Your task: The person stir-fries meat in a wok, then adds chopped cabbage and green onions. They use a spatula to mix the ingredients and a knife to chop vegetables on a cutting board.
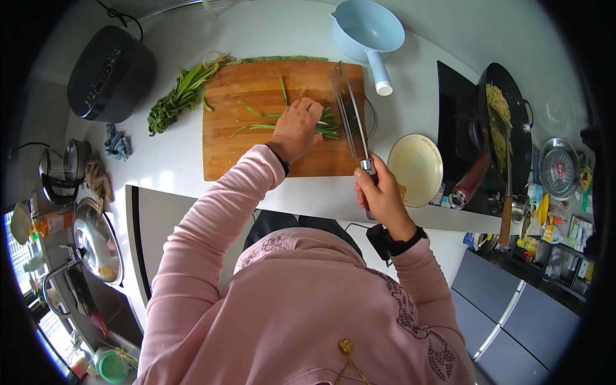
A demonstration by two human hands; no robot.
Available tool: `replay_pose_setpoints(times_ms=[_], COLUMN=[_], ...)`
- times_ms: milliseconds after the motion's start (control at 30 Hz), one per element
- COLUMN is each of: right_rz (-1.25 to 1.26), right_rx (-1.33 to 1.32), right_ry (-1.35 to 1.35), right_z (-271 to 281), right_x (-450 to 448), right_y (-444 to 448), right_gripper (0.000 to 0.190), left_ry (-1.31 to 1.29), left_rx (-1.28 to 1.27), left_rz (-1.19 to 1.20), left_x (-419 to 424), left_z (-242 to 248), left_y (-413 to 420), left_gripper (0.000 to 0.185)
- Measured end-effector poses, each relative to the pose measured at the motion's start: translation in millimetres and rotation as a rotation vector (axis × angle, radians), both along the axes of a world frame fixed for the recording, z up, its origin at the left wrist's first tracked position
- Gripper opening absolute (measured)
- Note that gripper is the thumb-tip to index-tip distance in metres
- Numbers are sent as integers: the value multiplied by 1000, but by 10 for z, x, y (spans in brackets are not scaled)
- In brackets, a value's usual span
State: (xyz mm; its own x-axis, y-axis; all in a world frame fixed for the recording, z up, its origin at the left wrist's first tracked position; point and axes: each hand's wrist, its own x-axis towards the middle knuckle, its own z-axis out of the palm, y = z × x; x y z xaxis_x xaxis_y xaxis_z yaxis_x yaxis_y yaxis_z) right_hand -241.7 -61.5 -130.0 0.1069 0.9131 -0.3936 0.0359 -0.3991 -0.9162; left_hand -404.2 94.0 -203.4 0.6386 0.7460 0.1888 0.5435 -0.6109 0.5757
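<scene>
My left hand (299, 126) rests on a small bundle of green stalks (328, 126) on the wooden cutting board (231, 159), its fingers bent over them. A few thin green strands lie loose to its left and above it. My right hand (380, 192) is closed round the handle of a cleaver (350, 115), whose broad blade stands on edge over the board's right side, just right of the stalk ends. A bunch of leafy greens (180, 96) lies on the counter at the board's upper left corner.
A cream bowl (415, 168) sits right of my right hand. Behind the board stands a light blue pot (368, 29). A black wok (519, 125) with shredded food and a spatula is on the cooktop (452, 106). At left are a black rice cooker (113, 74) and a blue cloth (117, 143).
</scene>
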Motion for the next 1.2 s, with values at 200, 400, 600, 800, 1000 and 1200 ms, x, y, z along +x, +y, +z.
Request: replay_pose_setpoints(times_ms=[200,400,600,800,1000,1200], right_rz=[114,102,130,114,191,102], right_rx=[-60,-197,-116,-116,-231,-135], right_ry=[-9,21,-15,-35,-82,-4], right_z=[182,148,-88,66,191,-121], right_x=[-7,-9,-99,-39,-40,-177], right_y=[-71,-28,127,20,-61,190], right_gripper=[37,40,40,38,39,36], left_ry=[-1,-48,-4,-26,43,41], left_rx=[-91,-64,13,38,111,38], left_rz=[-53,-44,-74,-102,-123,-108], left_x=[2,15,-23,-53,-28,-33], left_z=[-78,-166,-227,-224,-188,-89], left_y=[10,-3,-11,-1,20,-1], left_gripper=[20,10,4,4,6,8])
